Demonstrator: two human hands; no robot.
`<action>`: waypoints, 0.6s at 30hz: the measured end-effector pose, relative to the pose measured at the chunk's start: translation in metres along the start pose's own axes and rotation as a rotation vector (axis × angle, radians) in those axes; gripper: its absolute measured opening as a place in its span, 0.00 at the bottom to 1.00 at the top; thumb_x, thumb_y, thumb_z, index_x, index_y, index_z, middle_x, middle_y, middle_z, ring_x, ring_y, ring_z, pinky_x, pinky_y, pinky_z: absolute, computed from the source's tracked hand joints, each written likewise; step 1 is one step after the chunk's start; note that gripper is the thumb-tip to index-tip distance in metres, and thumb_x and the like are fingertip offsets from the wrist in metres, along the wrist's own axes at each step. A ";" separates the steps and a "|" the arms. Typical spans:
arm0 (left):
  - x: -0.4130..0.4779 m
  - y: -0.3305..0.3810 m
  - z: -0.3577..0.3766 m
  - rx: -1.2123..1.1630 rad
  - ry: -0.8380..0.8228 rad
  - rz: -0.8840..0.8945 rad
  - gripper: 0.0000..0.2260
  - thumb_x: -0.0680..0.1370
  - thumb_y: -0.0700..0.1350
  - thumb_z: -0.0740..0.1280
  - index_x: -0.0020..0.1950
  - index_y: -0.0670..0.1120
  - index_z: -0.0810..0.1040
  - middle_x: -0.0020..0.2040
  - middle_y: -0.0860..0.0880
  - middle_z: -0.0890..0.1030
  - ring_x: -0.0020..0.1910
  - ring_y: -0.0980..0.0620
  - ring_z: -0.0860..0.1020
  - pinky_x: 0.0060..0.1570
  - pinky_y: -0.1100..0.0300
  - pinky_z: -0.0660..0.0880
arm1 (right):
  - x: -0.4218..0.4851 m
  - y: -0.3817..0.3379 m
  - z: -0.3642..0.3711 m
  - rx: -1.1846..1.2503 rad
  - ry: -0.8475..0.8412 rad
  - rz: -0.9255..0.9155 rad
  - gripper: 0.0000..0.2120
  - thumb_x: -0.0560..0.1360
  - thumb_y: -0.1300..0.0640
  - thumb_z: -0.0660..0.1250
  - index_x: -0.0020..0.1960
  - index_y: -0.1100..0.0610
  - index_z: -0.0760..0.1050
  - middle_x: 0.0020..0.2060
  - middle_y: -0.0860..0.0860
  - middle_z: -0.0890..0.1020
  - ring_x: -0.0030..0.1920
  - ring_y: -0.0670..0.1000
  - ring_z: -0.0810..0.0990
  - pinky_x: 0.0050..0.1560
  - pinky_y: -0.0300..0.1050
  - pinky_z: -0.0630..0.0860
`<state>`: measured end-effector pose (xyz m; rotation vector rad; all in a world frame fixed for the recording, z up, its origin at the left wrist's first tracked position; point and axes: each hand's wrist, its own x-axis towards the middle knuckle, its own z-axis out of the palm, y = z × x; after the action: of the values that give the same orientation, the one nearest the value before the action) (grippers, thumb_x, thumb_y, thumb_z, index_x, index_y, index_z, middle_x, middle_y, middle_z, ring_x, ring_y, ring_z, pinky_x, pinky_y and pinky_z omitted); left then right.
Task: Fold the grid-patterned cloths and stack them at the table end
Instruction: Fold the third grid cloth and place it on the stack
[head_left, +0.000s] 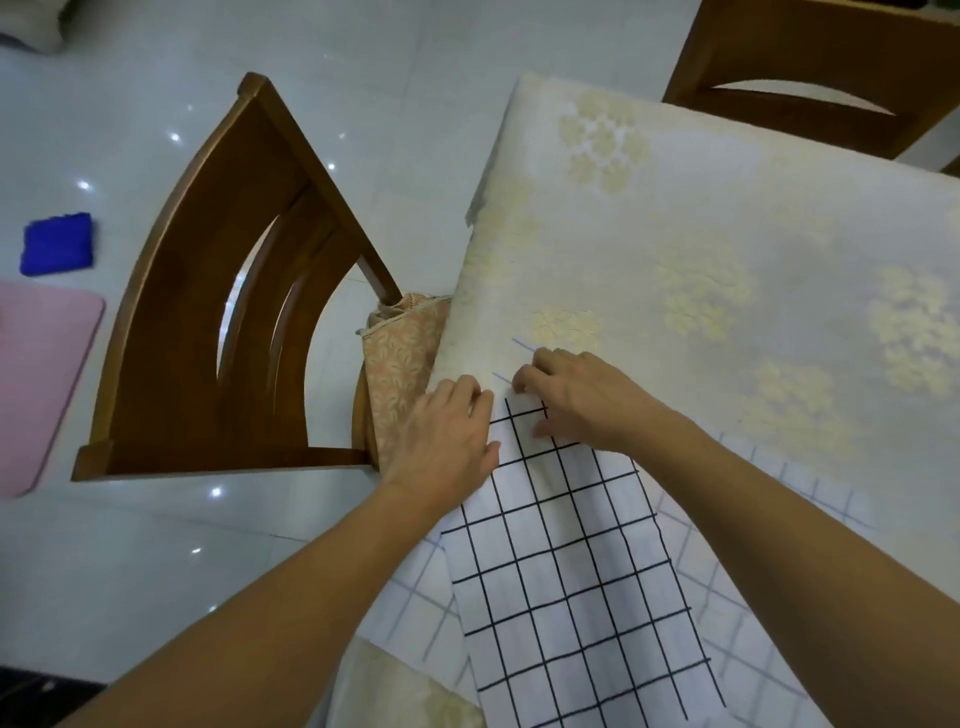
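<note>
A white cloth with a black grid (571, 582) lies as a folded strip on the table, over a wider layer whose grid lines look faint (769, 597). Both of my hands are at the strip's far end, near the table's left edge. My left hand (447, 436) rests on the left corner with its fingers bent over the cloth's edge. My right hand (576, 395) has curled fingertips pinching the far edge of the cloth. The far corner itself is hidden under my fingers.
The table wears a pale floral tablecloth (727, 234). A wooden chair (223, 312) with a patterned cushion (405, 374) stands close at the left edge, another chair (821, 67) at the far end. On the floor lie a blue object (57, 252) and a pink mat (36, 384).
</note>
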<state>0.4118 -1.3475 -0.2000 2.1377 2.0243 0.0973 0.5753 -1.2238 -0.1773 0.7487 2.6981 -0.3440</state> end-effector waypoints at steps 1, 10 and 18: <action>0.000 0.000 0.000 0.002 0.003 0.003 0.21 0.76 0.55 0.66 0.63 0.44 0.75 0.56 0.46 0.74 0.52 0.47 0.73 0.51 0.52 0.74 | 0.004 0.001 -0.003 0.006 -0.042 0.004 0.26 0.75 0.45 0.71 0.67 0.53 0.68 0.60 0.51 0.75 0.58 0.54 0.74 0.55 0.48 0.69; 0.008 0.002 0.000 -0.033 0.067 0.041 0.18 0.74 0.52 0.69 0.61 0.46 0.77 0.51 0.48 0.76 0.47 0.49 0.74 0.44 0.55 0.73 | 0.013 0.005 -0.008 0.135 -0.131 0.000 0.13 0.79 0.49 0.66 0.62 0.51 0.74 0.53 0.49 0.75 0.54 0.52 0.75 0.50 0.46 0.64; 0.035 -0.005 -0.020 -0.072 0.142 0.018 0.09 0.77 0.46 0.69 0.54 0.45 0.79 0.47 0.46 0.79 0.45 0.46 0.77 0.40 0.50 0.77 | 0.004 0.004 -0.029 0.166 0.151 0.148 0.07 0.81 0.52 0.63 0.53 0.55 0.73 0.48 0.50 0.76 0.42 0.52 0.70 0.38 0.46 0.65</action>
<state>0.4054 -1.3111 -0.1846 2.1615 2.0432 0.3283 0.5671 -1.2101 -0.1529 1.0558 2.7559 -0.4986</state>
